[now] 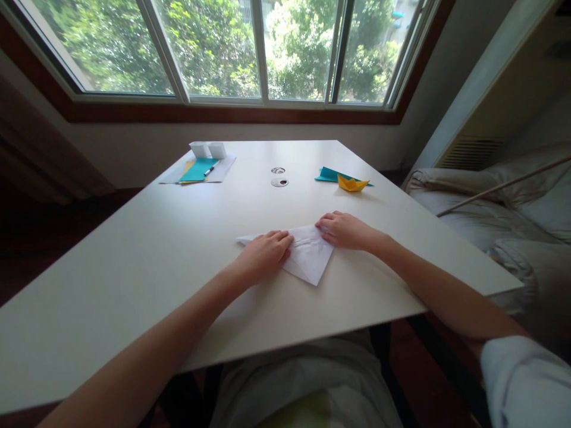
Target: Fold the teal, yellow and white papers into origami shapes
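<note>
A white sheet of paper (308, 257), folded into a pointed shape, lies flat on the white table (156, 249) in front of me. My left hand (263, 254) rests palm down on its left part, fingers curled onto the fold. My right hand (345, 230) presses its upper right edge with the fingertips. Both hands hold the paper against the tabletop. The paper's point faces the near table edge.
A yellow folded paper boat (352, 183) sits on a teal sheet (328, 174) at the far right. Far left lie teal paper (198, 169) with a pen (209, 170) and two white cups (208, 149). Cable holes (279, 182) mark the table's middle. A sofa (513, 214) stands at right.
</note>
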### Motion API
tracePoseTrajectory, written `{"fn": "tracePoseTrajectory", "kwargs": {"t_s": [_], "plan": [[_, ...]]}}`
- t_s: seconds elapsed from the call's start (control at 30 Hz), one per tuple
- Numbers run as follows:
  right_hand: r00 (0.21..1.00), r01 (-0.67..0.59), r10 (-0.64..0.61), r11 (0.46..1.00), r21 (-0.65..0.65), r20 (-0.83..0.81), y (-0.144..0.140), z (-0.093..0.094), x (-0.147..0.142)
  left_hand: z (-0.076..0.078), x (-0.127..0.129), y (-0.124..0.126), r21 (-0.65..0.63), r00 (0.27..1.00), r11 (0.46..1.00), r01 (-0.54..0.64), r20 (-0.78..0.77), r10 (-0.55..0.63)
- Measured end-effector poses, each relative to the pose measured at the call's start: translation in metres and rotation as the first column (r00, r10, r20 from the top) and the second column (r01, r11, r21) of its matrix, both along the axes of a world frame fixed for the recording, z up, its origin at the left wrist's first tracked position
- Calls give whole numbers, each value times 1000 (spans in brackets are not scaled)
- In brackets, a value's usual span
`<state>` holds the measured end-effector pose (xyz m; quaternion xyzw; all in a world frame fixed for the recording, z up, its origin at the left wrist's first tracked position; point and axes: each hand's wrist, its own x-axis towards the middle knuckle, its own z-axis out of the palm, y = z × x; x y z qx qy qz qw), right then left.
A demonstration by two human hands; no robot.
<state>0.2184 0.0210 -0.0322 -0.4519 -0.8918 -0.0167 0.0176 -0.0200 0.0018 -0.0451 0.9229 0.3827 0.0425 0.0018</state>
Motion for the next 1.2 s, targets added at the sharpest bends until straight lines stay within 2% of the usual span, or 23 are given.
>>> {"fn": "tracePoseTrajectory", "kwargs": {"t_s": [0.13, 0.27, 0.53, 0.77, 0.9, 1.03, 1.1, 1.2], "plan": [[992, -107, 107, 994, 2, -72, -6, -7, -12, -1, 7, -9, 20, 1000, 1000, 4, -3, -4], [977, -171, 167, 985, -20, -134, -12, -13, -22, -2, 8, -9, -18, 1000, 1000, -5, -2, 5], [977, -181, 159, 969, -170, -139, -12, -11, -20, 0, 7, -5, -105, 999, 994, -38, -39, 34], [998, -30, 15, 954, -298, -53, -12, -11, -8, 10, 10, -20, -92, 961, 967, -238, -167, 220], [989, 147, -149, 930, -338, 21, -13, -12, -2, 14, 10, -23, -73, 897, 916, -395, -245, 367], [947, 321, -303, 870, -373, 109, -9, -10, 8, 18, 4, -21, -76, 837, 860, -504, -289, 465], [933, 357, -342, 847, -394, 111, -5, -9, 15, 22, -1, -19, -98, 821, 840, -533, -299, 486], [944, 323, -324, 865, -384, 63, 0, -8, 26, 26, -8, -17, -118, 808, 825, -553, -321, 495]]}}
